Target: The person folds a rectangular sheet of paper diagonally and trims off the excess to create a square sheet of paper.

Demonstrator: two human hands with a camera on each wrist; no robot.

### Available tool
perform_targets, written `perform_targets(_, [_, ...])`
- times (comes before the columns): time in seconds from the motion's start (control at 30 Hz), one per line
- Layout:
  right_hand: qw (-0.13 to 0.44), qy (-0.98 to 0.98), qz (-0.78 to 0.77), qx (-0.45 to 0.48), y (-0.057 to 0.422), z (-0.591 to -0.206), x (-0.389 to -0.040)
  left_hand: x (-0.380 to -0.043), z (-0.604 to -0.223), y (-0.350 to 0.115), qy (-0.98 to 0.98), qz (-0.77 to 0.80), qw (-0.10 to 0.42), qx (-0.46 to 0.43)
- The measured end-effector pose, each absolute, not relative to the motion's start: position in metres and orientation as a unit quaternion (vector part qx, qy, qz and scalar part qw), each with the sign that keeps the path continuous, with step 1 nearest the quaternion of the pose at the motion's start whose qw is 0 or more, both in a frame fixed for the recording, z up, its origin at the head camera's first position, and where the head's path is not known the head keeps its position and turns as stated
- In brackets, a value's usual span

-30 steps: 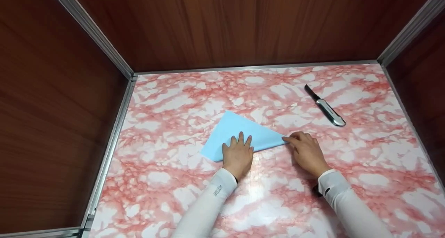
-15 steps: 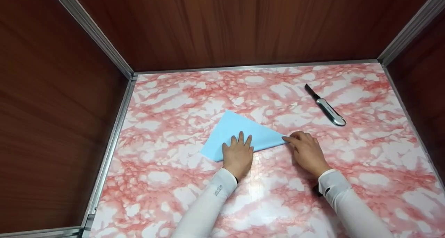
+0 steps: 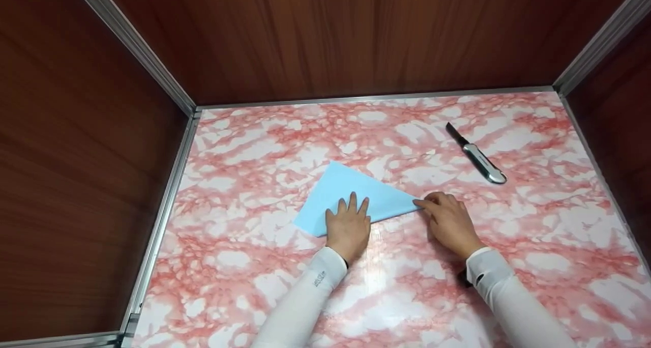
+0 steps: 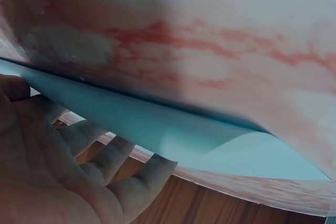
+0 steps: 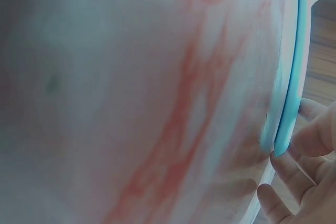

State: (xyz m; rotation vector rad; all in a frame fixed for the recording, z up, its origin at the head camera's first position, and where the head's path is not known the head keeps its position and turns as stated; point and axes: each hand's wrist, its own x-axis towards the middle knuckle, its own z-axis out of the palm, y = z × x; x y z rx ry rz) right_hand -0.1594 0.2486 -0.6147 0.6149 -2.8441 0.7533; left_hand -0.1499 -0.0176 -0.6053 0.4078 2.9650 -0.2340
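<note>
A sheet of light blue paper [image 3: 338, 185], folded over to a point on the right, lies in the middle of the table. My left hand [image 3: 349, 231] presses on it near the front fold, fingers spread. From the left wrist view, the front edge of the paper [image 4: 136, 121] bulges in a soft curve, and the left hand [image 4: 89, 166] reaches over it with parted fingers. At the pointed right end, my right hand [image 3: 450, 223] pinches the tip between thumb and fingers. The right wrist view has the narrow paper tip [image 5: 286, 135] at the fingertips of the right hand [image 5: 310, 171].
A utility knife [image 3: 478, 160] with its black blade out lies behind and right of the right hand. The table [image 3: 244, 271] has a red and white marbled top. Dark wood panels [image 3: 330, 37] in metal framing [image 3: 168, 185] stand at the back and both sides.
</note>
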Motion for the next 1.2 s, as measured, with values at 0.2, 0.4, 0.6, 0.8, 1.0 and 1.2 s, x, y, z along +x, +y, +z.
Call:
perform_targets(0.2, [0.066, -0.946, 0.246, 0.202, 0.249, -0.615, -0.158, -0.148, -0.609, -0.017, 0.985, -0.081, 0.062, 0.136])
perform_targets(0.4, [0.073, -0.945, 0.247, 0.201, 0.248, -0.613, -0.158, -0.146, -0.612, -0.017, 0.986, -0.079, 0.046, 0.136])
perform_targets(0.6, [0.079, -0.943, 0.251, 0.206, 0.248, -0.613, -0.158, -0.145, -0.615, -0.017, 0.987, -0.078, 0.024, 0.135])
perform_targets(0.8, [0.106, -0.942, 0.247, 0.201, 0.243, -0.609, -0.157, -0.145, -0.616, -0.017, 0.987, -0.081, 0.021, 0.136])
perform_targets(1.0, [0.146, -0.937, 0.2, 0.247, 0.216, -0.605, -0.153, -0.146, -0.616, -0.017, 0.988, -0.082, 0.025, 0.131])
perform_targets(1.2, [0.106, -0.922, 0.146, 0.342, 0.181, -0.613, -0.14, -0.147, -0.616, -0.016, 0.988, -0.083, 0.036, 0.121])
